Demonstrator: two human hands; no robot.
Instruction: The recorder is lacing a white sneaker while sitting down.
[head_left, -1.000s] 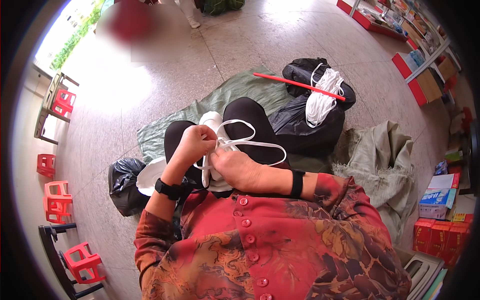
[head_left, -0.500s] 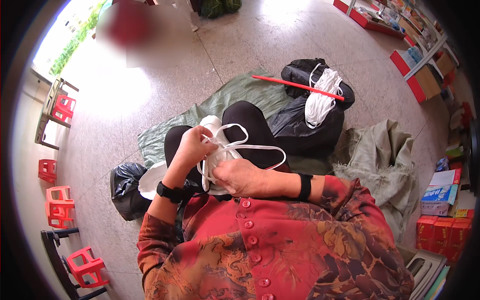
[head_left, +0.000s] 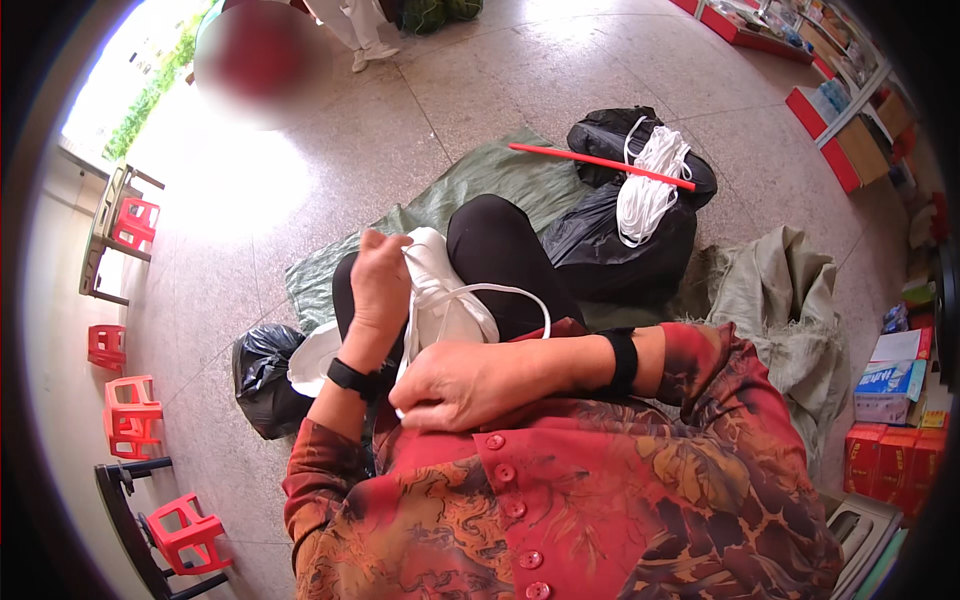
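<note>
1. Head view: the left hand [head_left: 380,285] is closed on the white cord bundle [head_left: 445,300], which lies on the lap.
2. The right hand [head_left: 465,385] pinches a white cord strand [head_left: 500,292] just below the bundle.

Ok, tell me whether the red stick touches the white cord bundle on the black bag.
Touching. The head view shows the red stick lying straight across the top of the white cord bundle, no gap visible.

A speckled grey stone floor [head_left: 500,90] carries a green woven tarp [head_left: 480,185], a crumpled beige sack [head_left: 790,300], red plastic stools [head_left: 120,410] and stacked cardboard boxes [head_left: 890,450].
</note>
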